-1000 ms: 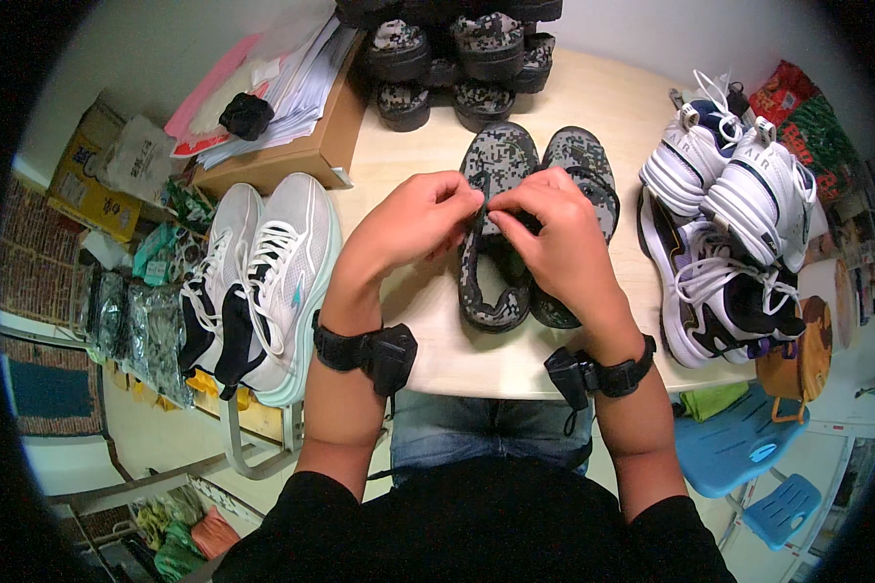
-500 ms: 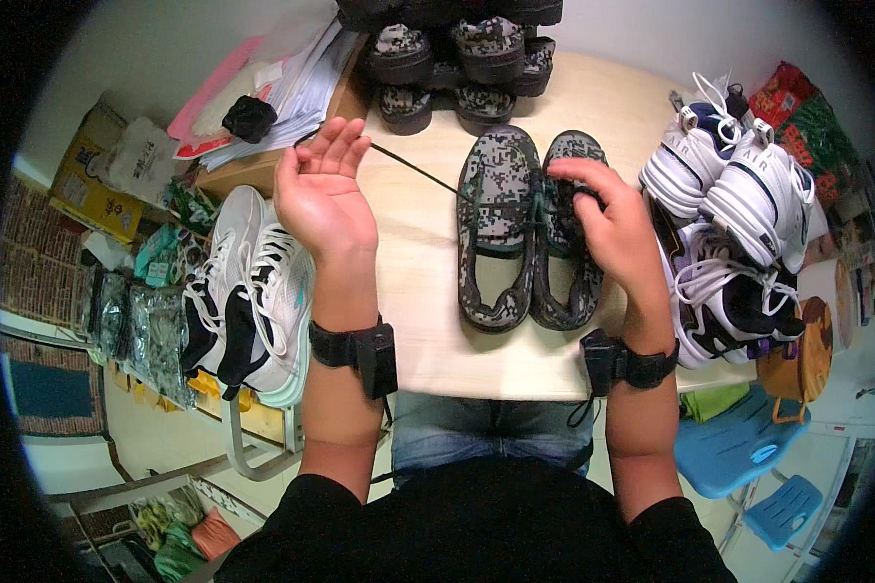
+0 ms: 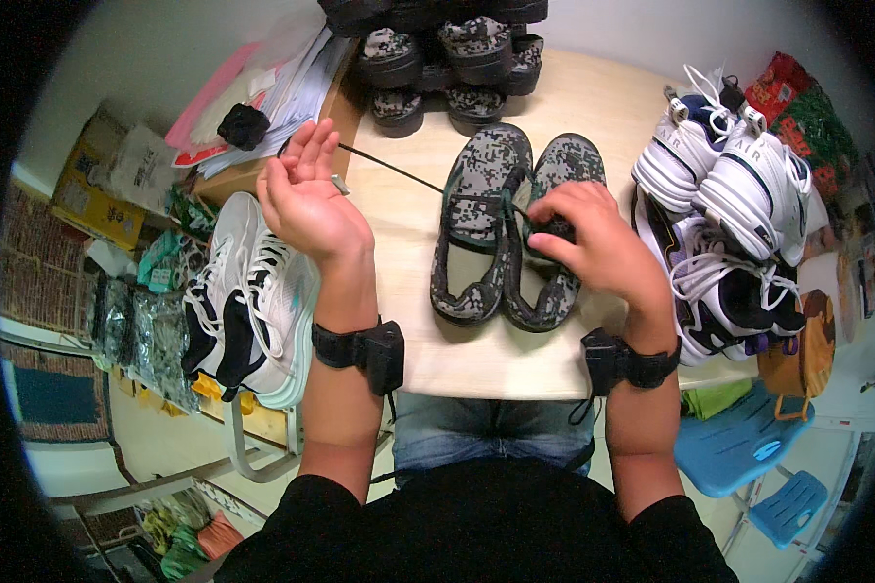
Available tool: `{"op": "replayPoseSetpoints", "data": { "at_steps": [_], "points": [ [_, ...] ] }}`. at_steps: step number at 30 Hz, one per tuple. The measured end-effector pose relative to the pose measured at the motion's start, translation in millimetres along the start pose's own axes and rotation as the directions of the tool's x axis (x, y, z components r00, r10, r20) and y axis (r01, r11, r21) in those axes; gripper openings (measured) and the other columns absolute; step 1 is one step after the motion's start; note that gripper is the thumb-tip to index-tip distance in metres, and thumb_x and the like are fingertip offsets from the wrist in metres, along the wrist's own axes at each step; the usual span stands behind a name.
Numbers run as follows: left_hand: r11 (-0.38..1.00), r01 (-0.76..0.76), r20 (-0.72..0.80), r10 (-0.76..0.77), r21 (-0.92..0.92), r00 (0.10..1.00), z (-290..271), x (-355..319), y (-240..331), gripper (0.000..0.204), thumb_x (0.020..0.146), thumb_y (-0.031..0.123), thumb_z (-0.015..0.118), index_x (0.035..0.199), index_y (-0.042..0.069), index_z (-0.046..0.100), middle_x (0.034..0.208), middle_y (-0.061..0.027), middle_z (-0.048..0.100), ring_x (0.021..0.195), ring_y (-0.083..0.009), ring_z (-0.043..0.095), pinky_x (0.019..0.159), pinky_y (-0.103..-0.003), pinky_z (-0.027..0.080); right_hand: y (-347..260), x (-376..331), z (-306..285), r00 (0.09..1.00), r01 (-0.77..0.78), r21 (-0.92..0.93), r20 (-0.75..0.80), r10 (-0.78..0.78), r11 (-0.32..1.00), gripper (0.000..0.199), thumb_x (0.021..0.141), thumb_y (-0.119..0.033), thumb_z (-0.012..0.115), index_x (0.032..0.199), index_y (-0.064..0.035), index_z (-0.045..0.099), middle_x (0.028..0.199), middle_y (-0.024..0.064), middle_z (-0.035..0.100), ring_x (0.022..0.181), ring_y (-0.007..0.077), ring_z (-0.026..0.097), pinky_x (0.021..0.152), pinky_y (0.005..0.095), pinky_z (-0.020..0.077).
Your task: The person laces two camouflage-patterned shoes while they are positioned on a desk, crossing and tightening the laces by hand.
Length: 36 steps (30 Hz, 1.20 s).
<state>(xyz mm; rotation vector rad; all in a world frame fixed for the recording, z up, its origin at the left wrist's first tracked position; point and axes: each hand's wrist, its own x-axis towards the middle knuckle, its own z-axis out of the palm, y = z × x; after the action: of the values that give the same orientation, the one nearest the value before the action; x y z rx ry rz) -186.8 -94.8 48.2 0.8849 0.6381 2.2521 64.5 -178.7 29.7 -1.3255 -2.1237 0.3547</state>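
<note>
A pair of camouflage shoes stands side by side on the table, the left shoe (image 3: 486, 151) with a black shoelace (image 3: 394, 166) stretched taut from its lacing toward my left hand (image 3: 313, 209). That hand is palm up, its fingers close together, and the lace runs behind them. Over the right shoe (image 3: 566, 160), my right hand (image 3: 598, 233) bends its thumb and fingers together by the lacing. A dark strand of lace leads to its fingertips, which partly cover that shoe's opening. Both wrists wear black strapped devices.
More camouflage shoes (image 3: 476, 49) are stacked at the back of the light wooden table (image 3: 399, 330). White sneakers (image 3: 749, 194) are piled at right; grey-white sneakers (image 3: 253, 282) stand at left. Papers (image 3: 292, 87) lie on a box behind my left hand. Blue stools (image 3: 739, 437) stand lower right.
The camouflage pair has shifted left and tilted slightly. My right hand has moved down and left, its fingers bending closer together. My left hand has moved slightly left with the lace still taut.
</note>
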Motion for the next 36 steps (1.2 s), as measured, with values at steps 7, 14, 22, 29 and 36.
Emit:
{"op": "replayPoseSetpoints", "data": {
  "at_steps": [7, 14, 22, 29, 36],
  "points": [
    [0.998, -0.017, -0.09, 0.022, 0.059, 0.996, -5, 6, -2, 0.025, 0.097, 0.016, 0.029, 0.089, -0.005, 0.041, 0.1, -0.0249, 0.058, 0.103, -0.0374, 0.057, 0.094, -0.044, 0.045, -15, 3, -19, 0.967, -0.256, 0.816, 0.215, 0.139, 0.518, 0.02, 0.094, -0.018, 0.05, 0.083, -0.0011, 0.053, 0.072, 0.0033, 0.056, 0.063, 0.0089, 0.049, 0.059, 0.0234, 0.0411],
    [0.962, 0.243, -0.048, -0.239, 0.121, 0.97, -4, 6, -4, 0.033, 0.099, 0.025, 0.037, 0.088, -0.002, 0.052, 0.101, -0.0179, 0.059, 0.096, -0.0252, 0.056, 0.095, -0.039, 0.041, -18, -6, -31, 0.971, -0.197, 0.89, 0.12, 0.206, 0.412, 0.017, 0.091, -0.014, 0.054, 0.097, 0.0006, 0.061, 0.086, 0.0058, 0.065, 0.065, 0.0061, 0.055, 0.053, 0.0188, 0.04],
    [0.828, 0.022, 0.791, -0.543, 0.56, 0.281, 33, -65, 36, 0.023, 0.086, 0.011, 0.059, 0.106, -0.001, 0.057, 0.082, -0.0045, 0.061, 0.074, -0.0113, 0.055, 0.067, -0.025, 0.044, -29, 1, -23, 0.97, -0.24, 0.864, 0.192, 0.152, 0.442, 0.017, 0.09, -0.015, 0.057, 0.08, -0.0008, 0.059, 0.07, 0.0001, 0.058, 0.062, 0.006, 0.052, 0.056, 0.0212, 0.0423],
    [0.841, 0.138, 0.717, -0.523, 0.524, 0.461, 19, -43, 31, 0.013, 0.088, 0.008, 0.055, 0.093, -0.003, 0.059, 0.078, -0.0018, 0.059, 0.073, -0.0065, 0.052, 0.067, -0.02, 0.042, -22, -9, -31, 0.999, 0.024, 0.996, -0.022, 0.023, -0.086, 0.016, 0.091, -0.017, 0.054, 0.085, -0.0019, 0.056, 0.064, 0.003, 0.057, 0.054, 0.008, 0.051, 0.051, 0.0238, 0.0441],
    [0.826, 0.076, 0.779, -0.554, 0.559, 0.293, 32, -59, 43, 0.016, 0.082, 0.011, 0.065, 0.093, 0.0, 0.061, 0.067, -0.0006, 0.058, 0.06, -0.0051, 0.051, 0.057, -0.021, 0.042, -36, 3, -20, 0.971, -0.223, 0.764, 0.229, 0.069, 0.605, 0.018, 0.089, -0.018, 0.059, 0.084, -0.0007, 0.063, 0.07, -0.0029, 0.057, 0.063, 0.003, 0.048, 0.057, 0.0198, 0.0387]
  ]
}}
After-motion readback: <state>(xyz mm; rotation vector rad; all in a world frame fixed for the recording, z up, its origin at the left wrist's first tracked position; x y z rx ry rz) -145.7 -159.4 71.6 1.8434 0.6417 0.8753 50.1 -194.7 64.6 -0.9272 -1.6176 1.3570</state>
